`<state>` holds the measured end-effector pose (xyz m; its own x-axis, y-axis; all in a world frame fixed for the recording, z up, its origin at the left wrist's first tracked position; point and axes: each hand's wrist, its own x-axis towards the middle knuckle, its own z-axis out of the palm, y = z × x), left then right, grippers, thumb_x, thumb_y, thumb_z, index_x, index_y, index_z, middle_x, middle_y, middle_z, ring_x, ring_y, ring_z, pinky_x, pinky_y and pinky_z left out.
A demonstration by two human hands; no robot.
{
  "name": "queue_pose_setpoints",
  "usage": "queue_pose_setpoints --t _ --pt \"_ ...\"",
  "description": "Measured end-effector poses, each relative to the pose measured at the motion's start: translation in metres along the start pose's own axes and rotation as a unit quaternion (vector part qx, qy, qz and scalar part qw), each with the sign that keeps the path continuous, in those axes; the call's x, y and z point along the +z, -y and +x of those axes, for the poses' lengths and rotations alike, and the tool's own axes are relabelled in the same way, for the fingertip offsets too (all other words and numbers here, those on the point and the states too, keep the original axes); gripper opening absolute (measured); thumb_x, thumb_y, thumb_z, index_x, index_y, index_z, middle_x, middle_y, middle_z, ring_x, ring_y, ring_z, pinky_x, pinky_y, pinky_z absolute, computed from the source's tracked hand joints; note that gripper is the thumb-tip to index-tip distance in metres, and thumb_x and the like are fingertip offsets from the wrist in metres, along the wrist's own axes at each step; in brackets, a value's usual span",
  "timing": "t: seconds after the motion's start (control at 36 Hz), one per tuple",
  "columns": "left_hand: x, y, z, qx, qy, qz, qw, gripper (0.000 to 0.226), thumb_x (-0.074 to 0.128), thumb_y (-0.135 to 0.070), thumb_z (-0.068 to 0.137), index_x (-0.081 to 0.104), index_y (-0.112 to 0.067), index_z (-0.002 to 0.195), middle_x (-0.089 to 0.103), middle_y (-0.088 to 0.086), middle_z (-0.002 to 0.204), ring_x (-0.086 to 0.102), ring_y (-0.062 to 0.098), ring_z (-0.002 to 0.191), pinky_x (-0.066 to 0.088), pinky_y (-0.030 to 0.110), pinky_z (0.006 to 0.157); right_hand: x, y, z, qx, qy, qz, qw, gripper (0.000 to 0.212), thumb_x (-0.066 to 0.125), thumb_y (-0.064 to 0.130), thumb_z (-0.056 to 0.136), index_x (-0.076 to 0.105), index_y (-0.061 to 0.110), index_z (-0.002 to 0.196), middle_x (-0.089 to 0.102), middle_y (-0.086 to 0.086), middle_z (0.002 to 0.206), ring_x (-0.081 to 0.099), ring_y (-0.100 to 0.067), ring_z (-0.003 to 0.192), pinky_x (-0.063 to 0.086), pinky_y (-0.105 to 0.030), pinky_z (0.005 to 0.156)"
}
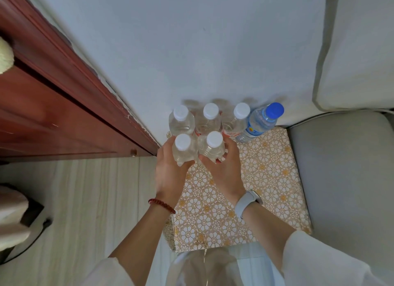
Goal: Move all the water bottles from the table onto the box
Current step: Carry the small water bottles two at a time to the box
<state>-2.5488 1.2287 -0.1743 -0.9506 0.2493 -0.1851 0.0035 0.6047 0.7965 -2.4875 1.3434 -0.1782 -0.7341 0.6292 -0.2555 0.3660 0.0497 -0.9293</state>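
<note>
A box (275, 179) covered in a gold and white flower pattern stands against the wall. At its far edge stand three clear bottles with white caps: one on the left (181, 120), one in the middle (210, 119), one on the right (236, 121). A taller blue-capped bottle (261, 121) stands beside them on the right. My left hand (170, 170) grips a white-capped bottle (183, 149) in front of that row. My right hand (223, 168) grips another white-capped bottle (213, 147) beside it.
A reddish wooden door (53, 106) lies to the left. A grey seat cushion (345, 168) and a white cushion (358, 51) border the box on the right. Pale wood-look floor (85, 200) spreads on the left. The white wall (181, 40) is behind the bottles.
</note>
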Motion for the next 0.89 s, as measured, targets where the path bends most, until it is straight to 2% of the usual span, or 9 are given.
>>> queue_pose_setpoints --t 0.17,0.28,0.36,0.44,0.53,0.64,0.72,0.81,0.89 --pt "-0.001 -0.004 0.000 -0.008 0.015 0.011 1.000 0.073 0.078 -0.016 0.071 0.037 -0.015 0.132 0.043 0.008 0.132 0.053 0.025 0.110 0.052 0.046 0.086 -0.002 0.000 -0.002 0.015 0.033 0.040 0.999 0.073 0.077 0.023 0.070 0.033 0.035 0.127 0.035 0.001 0.135 0.042 -0.015 0.124 0.048 -0.040 0.099" --pt "-0.003 -0.007 -0.001 -0.012 0.027 0.022 0.999 0.074 0.077 -0.017 0.073 0.034 -0.014 0.133 0.040 0.008 0.135 0.048 0.024 0.116 0.049 0.043 0.091 -0.004 0.002 -0.004 0.025 0.053 0.062 0.996 0.071 0.072 0.016 0.076 0.031 0.036 0.130 0.029 0.006 0.136 0.038 -0.013 0.128 0.045 -0.039 0.102" --pt "-0.003 -0.010 -0.002 0.004 0.044 0.046 0.998 0.076 0.073 -0.014 0.076 0.028 -0.010 0.137 0.035 0.010 0.138 0.046 0.025 0.120 0.044 0.033 0.090 -0.004 0.002 -0.007 0.026 0.066 0.024 0.997 0.081 0.072 0.029 0.075 0.023 0.033 0.139 0.025 0.007 0.142 0.032 -0.015 0.135 0.042 -0.044 0.105" --pt "-0.007 -0.012 -0.005 0.009 0.073 0.078 0.994 0.084 0.071 -0.014 0.078 0.017 -0.011 0.143 0.029 0.011 0.143 0.045 0.028 0.123 0.046 0.038 0.090 -0.009 0.009 -0.013 0.025 0.088 -0.025 0.996 0.092 0.068 0.046 0.072 0.010 0.040 0.143 0.020 0.010 0.151 0.025 -0.012 0.140 0.035 -0.047 0.110" --pt "-0.017 -0.014 -0.013 0.001 0.090 0.096 0.991 0.095 0.070 -0.012 0.078 0.004 -0.014 0.146 0.018 0.010 0.151 0.032 0.028 0.135 0.042 0.046 0.101 -0.019 0.019 -0.022 0.024 0.106 -0.042 0.993 0.088 0.065 0.041 0.079 0.005 0.040 0.144 0.019 0.013 0.154 0.020 -0.008 0.142 0.024 -0.039 0.115" --pt "-0.040 -0.024 -0.036 -0.028 0.081 0.107 0.991 0.085 0.064 -0.018 0.084 0.007 -0.013 0.146 0.013 0.009 0.153 0.026 0.023 0.138 0.034 0.036 0.105 -0.033 0.036 -0.042 0.057 0.127 -0.105 0.985 0.074 0.056 0.032 0.088 0.012 0.025 0.146 0.020 0.003 0.154 0.022 -0.015 0.141 0.024 -0.041 0.116" --pt "-0.061 -0.030 -0.063 -0.065 0.068 0.094 0.991 0.070 0.056 -0.023 0.089 0.016 -0.011 0.145 0.018 0.010 0.152 0.025 0.024 0.138 0.030 0.036 0.108 -0.035 0.054 -0.061 0.106 0.183 -0.180 0.961 0.052 0.047 0.029 0.093 0.028 0.016 0.140 0.037 -0.006 0.145 0.042 -0.020 0.127 0.038 -0.033 0.104" --pt "-0.090 -0.032 -0.091 -0.091 0.041 0.081 0.992 0.055 0.052 -0.023 0.090 0.032 -0.011 0.140 0.030 0.010 0.147 0.038 0.027 0.130 0.037 0.037 0.105 -0.029 0.084 -0.087 0.088 0.265 -0.238 0.930 0.037 0.042 0.026 0.096 0.042 0.012 0.130 0.054 -0.008 0.127 0.052 -0.012 0.092 0.044 -0.017 0.071" --pt "-0.124 -0.026 -0.123 -0.088 -0.004 0.091 0.992 0.045 0.049 -0.023 0.089 0.043 -0.011 0.132 0.043 0.007 0.138 0.045 0.026 0.123 0.039 0.028 0.095 -0.012 0.117 -0.117 0.052 0.329 -0.264 0.905 0.034 0.041 0.024 0.096 0.047 0.010 0.126 0.058 -0.009 0.118 0.055 -0.016 0.088 0.045 -0.022 0.070"
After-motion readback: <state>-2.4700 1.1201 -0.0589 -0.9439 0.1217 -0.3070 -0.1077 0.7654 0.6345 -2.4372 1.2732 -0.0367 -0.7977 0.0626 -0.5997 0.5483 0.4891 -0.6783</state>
